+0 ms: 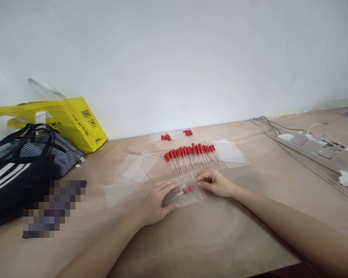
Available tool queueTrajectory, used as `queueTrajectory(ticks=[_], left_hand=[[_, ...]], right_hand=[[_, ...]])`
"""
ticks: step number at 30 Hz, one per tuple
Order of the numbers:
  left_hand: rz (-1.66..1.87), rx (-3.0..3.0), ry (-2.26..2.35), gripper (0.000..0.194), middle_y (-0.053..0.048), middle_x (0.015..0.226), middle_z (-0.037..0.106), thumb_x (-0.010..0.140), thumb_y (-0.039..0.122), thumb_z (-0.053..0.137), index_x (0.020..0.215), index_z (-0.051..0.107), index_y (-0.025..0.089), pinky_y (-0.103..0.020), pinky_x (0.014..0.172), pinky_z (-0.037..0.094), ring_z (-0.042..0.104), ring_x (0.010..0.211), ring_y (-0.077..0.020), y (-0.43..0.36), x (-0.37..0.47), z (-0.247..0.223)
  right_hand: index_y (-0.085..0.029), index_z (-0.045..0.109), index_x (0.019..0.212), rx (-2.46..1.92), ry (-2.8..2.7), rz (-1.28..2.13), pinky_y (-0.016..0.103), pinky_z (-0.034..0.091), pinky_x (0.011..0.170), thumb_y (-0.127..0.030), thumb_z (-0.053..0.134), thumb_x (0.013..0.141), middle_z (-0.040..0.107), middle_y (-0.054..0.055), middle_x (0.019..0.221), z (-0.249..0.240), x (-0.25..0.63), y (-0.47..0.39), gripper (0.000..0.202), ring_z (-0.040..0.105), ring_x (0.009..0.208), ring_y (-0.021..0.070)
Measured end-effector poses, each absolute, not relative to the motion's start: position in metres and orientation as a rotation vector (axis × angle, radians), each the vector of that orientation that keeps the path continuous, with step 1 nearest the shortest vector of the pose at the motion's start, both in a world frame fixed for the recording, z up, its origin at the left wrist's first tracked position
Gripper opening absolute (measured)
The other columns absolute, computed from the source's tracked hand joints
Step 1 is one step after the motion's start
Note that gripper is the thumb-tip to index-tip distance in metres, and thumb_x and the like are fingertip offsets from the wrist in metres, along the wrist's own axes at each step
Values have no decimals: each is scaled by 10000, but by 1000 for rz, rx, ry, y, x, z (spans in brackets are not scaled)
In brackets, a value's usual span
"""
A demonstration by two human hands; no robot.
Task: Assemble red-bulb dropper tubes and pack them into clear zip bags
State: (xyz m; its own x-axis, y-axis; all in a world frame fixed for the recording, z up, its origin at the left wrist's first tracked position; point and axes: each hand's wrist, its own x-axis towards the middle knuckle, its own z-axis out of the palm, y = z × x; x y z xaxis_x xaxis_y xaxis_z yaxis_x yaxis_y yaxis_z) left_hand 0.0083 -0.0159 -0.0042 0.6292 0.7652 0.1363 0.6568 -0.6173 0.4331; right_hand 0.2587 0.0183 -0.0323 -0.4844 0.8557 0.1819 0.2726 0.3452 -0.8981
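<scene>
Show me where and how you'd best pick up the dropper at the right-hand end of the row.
I'd pinch its red bulb from above, leaning in slightly from the right. The bulb is the thicker end, pointing toward the wall, while the clear stem is thin. Neighbouring droppers crowd only its left.

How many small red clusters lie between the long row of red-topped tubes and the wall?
2: a left cluster and a right cluster, both beyond the row.
</scene>
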Motion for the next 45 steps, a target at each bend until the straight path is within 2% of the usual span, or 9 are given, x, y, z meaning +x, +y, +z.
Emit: queueTrajectory(ticks=[6, 10, 15, 20, 27, 34, 39, 42, 45], left_hand=[[317, 2553, 1166, 459, -50, 1321, 388, 813, 417, 456, 1233, 403, 243, -435, 1010, 273, 300, 1237, -227, -19, -14, 1], [271, 2542, 1179, 468, -54, 1333, 370, 818, 436, 439, 1239, 401, 236, -422, 1011, 274, 309, 1232, -220, -18, -16, -2], [245, 2569, 1155, 471, -59, 1349, 343, 828, 439, 417, 1248, 395, 225, -423, 1024, 244, 289, 1243, -217, -16, -15, -2], [164, 2577, 1108, 524, -49, 1369, 308, 821, 452, 424, 1293, 318, 250, -442, 1030, 215, 273, 1250, -223, -15, -18, 3], [189, 2579, 1103, 541, -55, 1363, 320, 812, 475, 431, 1290, 324, 245, -424, 1027, 225, 287, 1242, -221, -16, -16, 4], [169, 2590, 1137, 528, -48, 1364, 319, 814, 481, 420, 1281, 341, 247, -425, 1024, 228, 281, 1244, -221, -15, -16, 2], [151, 2571, 1155, 532, -49, 1363, 322, 811, 485, 422, 1281, 342, 250, -439, 1025, 218, 285, 1242, -230, -16, -15, 4], [166, 2583, 1138, 531, -47, 1362, 323, 813, 481, 422, 1286, 331, 257, -450, 1028, 201, 288, 1240, -231, -16, -15, 5], [172, 2588, 1127, 530, -42, 1364, 320, 815, 479, 421, 1291, 319, 268, -453, 1030, 195, 288, 1239, -231, -16, -15, 5]], right_hand=[[-180, 645, 770, -1299, -1825, 663, 241, 402, 566, -305, 509, 731, 642, 23, 735, -25, 274, 43, 189, 526, 605, 127], [-230, 651, 785, -1544, -1832, 201, 266, 384, 675, -294, 493, 738, 631, 19, 824, -7, 266, 76, 178, 531, 790, 168], [-227, 630, 962, -1805, -1844, 12, 378, 317, 817, -394, 471, 761, 547, 78, 1051, 2, 248, 126, 306, 425, 996, 239], [-220, 649, 912, -1941, -1815, 119, 479, 254, 845, -437, 470, 753, 506, 103, 1097, -4, 235, 150, 323, 376, 1041, 285], [-242, 638, 897, -1925, -1729, 137, 436, 306, 810, -381, 396, 801, 507, 80, 1099, -1, 243, 151, 295, 383, 1033, 260], [-290, 620, 967, -1845, -1894, 109, 452, 267, 838, -493, 479, 735, 493, 59, 1132, -3, 251, 143, 338, 360, 1054, 270], [-272, 655, 810, -1816, -1828, 263, 478, 245, 858, -450, 538, 697, 501, 45, 1113, -7, 241, 143, 241, 355, 1068, 271], [-213, 622, 759, -1606, -1608, 457, 434, 293, 851, -390, 580, 647, 531, 56, 1039, -1, 244, 140, 214, 402, 1030, 245], [-178, 540, 856, -1411, -1464, 645, 325, 398, 723, -400, 489, 710, 570, 43, 856, 6, 255, 128, 270, 517, 823, 167]])
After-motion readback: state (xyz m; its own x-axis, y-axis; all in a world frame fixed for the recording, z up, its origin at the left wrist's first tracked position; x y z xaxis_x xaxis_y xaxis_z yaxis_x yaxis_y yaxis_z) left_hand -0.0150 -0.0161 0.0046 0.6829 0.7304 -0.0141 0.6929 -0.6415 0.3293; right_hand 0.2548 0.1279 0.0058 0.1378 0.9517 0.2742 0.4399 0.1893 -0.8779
